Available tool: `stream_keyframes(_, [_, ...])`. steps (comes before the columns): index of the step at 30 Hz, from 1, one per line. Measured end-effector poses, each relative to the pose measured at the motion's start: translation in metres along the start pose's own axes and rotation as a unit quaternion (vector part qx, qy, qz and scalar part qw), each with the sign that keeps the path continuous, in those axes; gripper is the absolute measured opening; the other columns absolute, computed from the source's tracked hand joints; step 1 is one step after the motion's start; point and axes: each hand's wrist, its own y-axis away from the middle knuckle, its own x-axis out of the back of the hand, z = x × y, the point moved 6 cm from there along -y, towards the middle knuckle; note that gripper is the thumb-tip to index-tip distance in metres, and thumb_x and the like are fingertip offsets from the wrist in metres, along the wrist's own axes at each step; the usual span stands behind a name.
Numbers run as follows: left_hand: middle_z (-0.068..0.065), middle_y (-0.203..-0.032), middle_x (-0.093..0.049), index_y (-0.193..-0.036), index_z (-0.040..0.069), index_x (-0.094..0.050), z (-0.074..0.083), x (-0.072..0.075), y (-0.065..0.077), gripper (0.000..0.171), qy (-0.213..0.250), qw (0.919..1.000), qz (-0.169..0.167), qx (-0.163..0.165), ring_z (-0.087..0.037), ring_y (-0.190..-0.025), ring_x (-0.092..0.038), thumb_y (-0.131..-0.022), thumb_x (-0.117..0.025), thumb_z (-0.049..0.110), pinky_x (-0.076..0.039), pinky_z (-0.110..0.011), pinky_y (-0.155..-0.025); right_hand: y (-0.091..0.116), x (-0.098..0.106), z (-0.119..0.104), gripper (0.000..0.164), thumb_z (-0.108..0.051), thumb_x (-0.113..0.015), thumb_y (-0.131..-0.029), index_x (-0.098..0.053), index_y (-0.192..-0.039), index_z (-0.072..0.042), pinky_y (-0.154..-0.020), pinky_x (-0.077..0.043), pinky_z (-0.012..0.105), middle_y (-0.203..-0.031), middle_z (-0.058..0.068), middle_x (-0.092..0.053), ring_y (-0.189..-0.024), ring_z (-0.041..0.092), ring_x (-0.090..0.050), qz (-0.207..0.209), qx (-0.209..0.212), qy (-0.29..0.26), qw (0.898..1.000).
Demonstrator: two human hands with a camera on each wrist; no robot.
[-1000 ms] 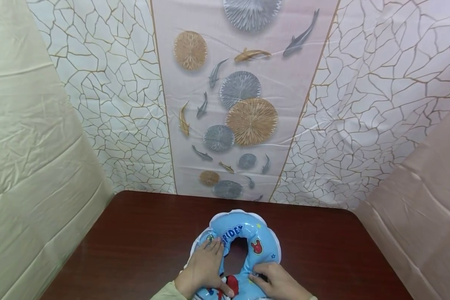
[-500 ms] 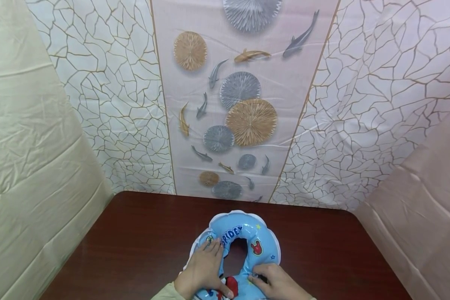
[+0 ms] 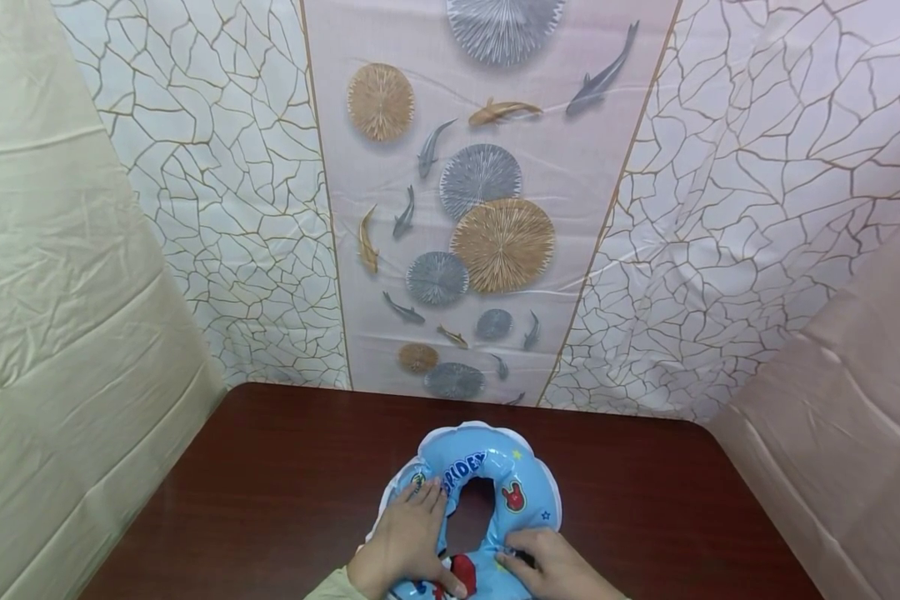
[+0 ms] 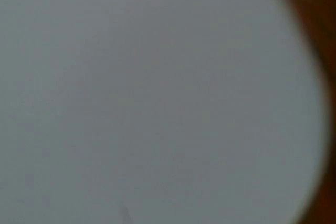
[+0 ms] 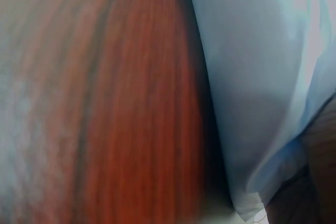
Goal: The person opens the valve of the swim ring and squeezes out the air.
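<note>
A light-blue inflatable swim ring (image 3: 534, 479) with a pale scalloped edge, "SPIDEY" lettering and red cartoon prints lies on the table, its near part cut off by the frame. My left hand (image 3: 405, 533) rests spread over its left side, thumb pointing toward the red print. On the right, my right hand (image 3: 558, 562) has curled fingers and pinches the ring's film beside the centre hole; the pinched spot is partly hidden by the fingers. In the right wrist view the ring's pale side (image 5: 247, 77) bulges next to part of the hand (image 5: 323, 156). A blurred pale surface (image 4: 157, 98) fills most of the left wrist view.
The dark red-brown wooden table (image 3: 285, 467) has rounded far corners. Behind it hangs a patterned cloth (image 3: 450, 208) with printed fish and discs. Plain cream cloth (image 3: 67, 292) stands along the left, and pinkish cloth (image 3: 847, 358) along the right.
</note>
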Motion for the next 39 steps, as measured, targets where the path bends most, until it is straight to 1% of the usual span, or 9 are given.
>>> stream_keyframes(17, [-0.011, -0.159, -0.036, -0.153, 0.005, -0.041, -0.004, 0.003, 0.001, 0.136, 0.027, 0.9996, 0.0, 0.006, -0.024, -0.149, -0.029, -0.056, -0.053, 0.099, -0.025, -0.044, -0.119, -0.004, 0.002, -0.002, 0.029, -0.033, -0.056, -0.104, -0.056, -0.076, -0.026, -0.06, -0.045, 0.019, -0.066, -0.02, -0.036, -0.06, -0.006, -0.041, 0.003, -0.002, 0.003, 1.0])
stream_keyframes(22, [-0.01, -0.155, -0.044, -0.148, 0.006, -0.049, -0.001, 0.006, 0.004, 0.127, 0.04, 0.9989, 0.024, 0.0, -0.025, -0.144, -0.038, -0.057, -0.062, 0.094, -0.032, -0.044, -0.115, 0.001, 0.003, -0.002, 0.022, -0.035, -0.055, -0.105, -0.058, -0.084, -0.029, -0.064, -0.046, 0.021, -0.072, -0.019, -0.044, -0.068, -0.003, -0.047, 0.015, -0.018, -0.003, 1.0])
stream_keyframes(24, [-0.01, -0.15, -0.05, -0.144, 0.007, -0.055, 0.003, 0.009, 0.007, 0.12, 0.037, 0.9984, 0.042, -0.009, -0.024, -0.139, -0.045, -0.058, -0.067, 0.09, -0.038, -0.043, -0.111, 0.004, 0.006, -0.006, 0.015, -0.034, -0.055, -0.105, -0.06, -0.091, -0.032, -0.067, -0.047, 0.021, -0.081, -0.019, -0.05, -0.076, -0.001, -0.05, 0.036, -0.008, 0.011, 0.999])
stream_keyframes(26, [-0.009, -0.142, -0.058, -0.138, 0.008, -0.062, 0.008, 0.012, 0.01, 0.111, 0.02, 0.9972, 0.067, -0.024, -0.023, -0.131, -0.054, -0.059, -0.071, 0.086, -0.044, -0.04, -0.105, 0.006, 0.01, -0.013, 0.008, -0.031, -0.058, -0.103, -0.06, -0.096, -0.033, -0.07, -0.048, 0.02, -0.092, -0.018, -0.054, -0.084, 0.0, -0.051, 0.072, 0.027, 0.046, 0.996])
stream_keyframes(29, [0.001, -0.107, -0.072, -0.109, 0.015, -0.074, 0.014, 0.017, 0.012, 0.081, -0.004, 0.9929, 0.106, -0.054, -0.016, -0.097, -0.066, -0.06, -0.075, 0.081, -0.052, -0.035, -0.082, 0.008, 0.018, -0.025, 0.011, -0.023, -0.067, -0.099, -0.061, -0.097, -0.032, -0.072, -0.047, 0.017, -0.1, -0.014, -0.052, -0.089, 0.0, -0.048, 0.14, 0.097, 0.11, 0.979])
stream_keyframes(32, [0.015, -0.067, -0.057, -0.077, 0.026, -0.066, 0.019, 0.02, 0.013, 0.046, 0.017, 0.9881, 0.114, -0.101, -0.004, -0.063, -0.053, -0.069, -0.079, 0.07, -0.044, -0.026, -0.058, 0.01, 0.025, -0.032, 0.015, -0.027, -0.074, -0.093, -0.06, -0.091, -0.033, -0.079, -0.045, 0.024, -0.108, -0.005, -0.049, -0.1, 0.007, -0.045, 0.206, 0.125, 0.194, 0.951])
stream_keyframes(34, [0.02, -0.056, -0.045, -0.069, 0.03, -0.06, 0.02, 0.021, 0.013, 0.037, 0.057, 0.9842, 0.104, -0.131, 0.001, -0.053, -0.043, -0.076, -0.079, 0.061, -0.036, -0.022, -0.051, 0.011, 0.03, -0.033, 0.017, -0.033, -0.076, -0.091, -0.06, -0.085, -0.036, -0.087, -0.045, 0.037, -0.121, 0.004, -0.049, -0.113, 0.018, -0.043, 0.231, 0.111, 0.228, 0.939])
stream_keyframes(36, [0.024, -0.056, -0.046, -0.071, 0.032, -0.065, 0.021, 0.022, 0.015, 0.027, 0.094, 0.9782, 0.096, -0.158, 0.006, -0.052, -0.04, -0.081, -0.079, 0.053, -0.033, -0.016, -0.049, 0.01, 0.032, -0.031, 0.015, -0.04, -0.075, -0.091, -0.061, -0.084, -0.041, -0.094, -0.046, 0.049, -0.143, 0.011, -0.043, -0.127, 0.026, -0.04, 0.226, 0.072, 0.234, 0.943])
stream_keyframes(39, [0.026, -0.062, -0.053, -0.078, 0.033, -0.073, 0.02, 0.025, 0.019, 0.02, 0.109, 0.9698, 0.115, -0.186, 0.01, -0.055, -0.041, -0.082, -0.079, 0.051, -0.034, -0.012, -0.05, 0.007, 0.032, -0.027, 0.012, -0.042, -0.072, -0.093, -0.062, -0.086, -0.044, -0.097, -0.048, 0.056, -0.159, 0.009, -0.032, -0.135, 0.03, -0.042, 0.192, 0.018, 0.196, 0.961])
